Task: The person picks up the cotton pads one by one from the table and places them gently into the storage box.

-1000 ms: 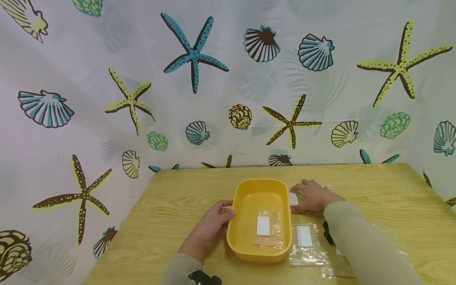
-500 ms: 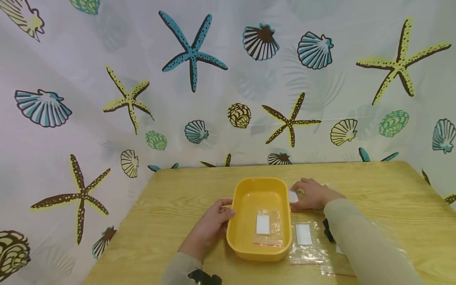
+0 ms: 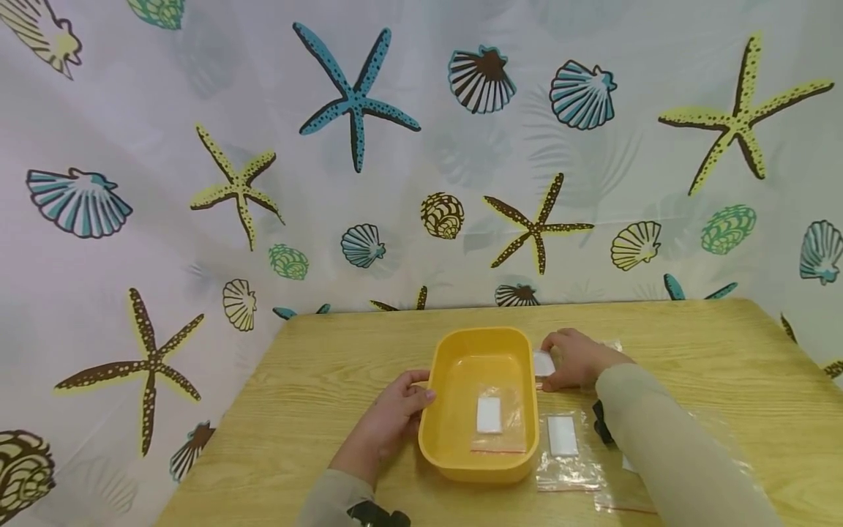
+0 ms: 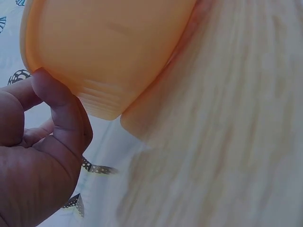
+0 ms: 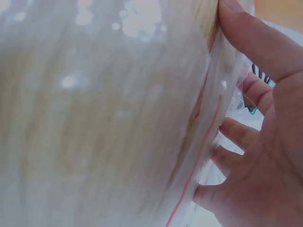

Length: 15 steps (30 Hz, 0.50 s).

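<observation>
My left hand (image 3: pixel 391 410) holds the left rim of a yellow plastic bin (image 3: pixel 481 474), with the thumb over the edge and the fingers at the outer wall. Inside the bin lies a clear zip bag with a white rectangular piece (image 3: pixel 489 416) in it. Just right of the bin, my right hand (image 3: pixel 576 360) pinches another clear zip bag (image 3: pixel 544 364), which also has a white piece inside. In the right wrist view, the thumb and fingers straddle the edge of this bag, near its red zip line (image 5: pixel 189 179).
On the wooden table (image 3: pixel 329 351), a clear zip bag with a white piece (image 3: pixel 563 436) lies right of the bin. Another bag (image 3: pixel 622 499) is partly covered by the right forearm. Behind the table hangs a curtain (image 3: pixel 421 161) printed with starfish and shells.
The right hand has shifted slightly to the right, and more of the bag it pinches shows beside the bin. The left hand stays at the rim.
</observation>
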Motion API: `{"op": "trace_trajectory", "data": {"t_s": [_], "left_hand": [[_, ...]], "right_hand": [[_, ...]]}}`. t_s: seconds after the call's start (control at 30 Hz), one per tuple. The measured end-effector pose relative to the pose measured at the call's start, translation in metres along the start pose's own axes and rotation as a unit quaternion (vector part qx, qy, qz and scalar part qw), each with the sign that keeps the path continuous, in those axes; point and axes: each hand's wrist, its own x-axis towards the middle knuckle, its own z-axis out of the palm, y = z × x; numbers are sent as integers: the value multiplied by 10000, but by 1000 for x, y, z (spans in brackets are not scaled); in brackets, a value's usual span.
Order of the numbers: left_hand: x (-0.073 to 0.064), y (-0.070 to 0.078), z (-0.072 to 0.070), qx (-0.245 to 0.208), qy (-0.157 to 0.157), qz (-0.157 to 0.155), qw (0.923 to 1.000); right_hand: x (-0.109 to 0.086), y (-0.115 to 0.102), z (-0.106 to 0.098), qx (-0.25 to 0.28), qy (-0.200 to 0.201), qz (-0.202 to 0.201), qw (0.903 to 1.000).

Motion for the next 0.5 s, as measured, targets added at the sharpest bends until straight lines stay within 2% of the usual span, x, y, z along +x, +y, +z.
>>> {"op": "trace_trajectory", "data": {"t_s": [0.4,0.5], "left_hand": [[2,-1,0,-2,14,-68,10000],[1,0,0,22,12,-53,10000]], "right_hand": [[4,0,-3,264,134,388,9988],[1,2,-5,373,328,299,9983]]}}
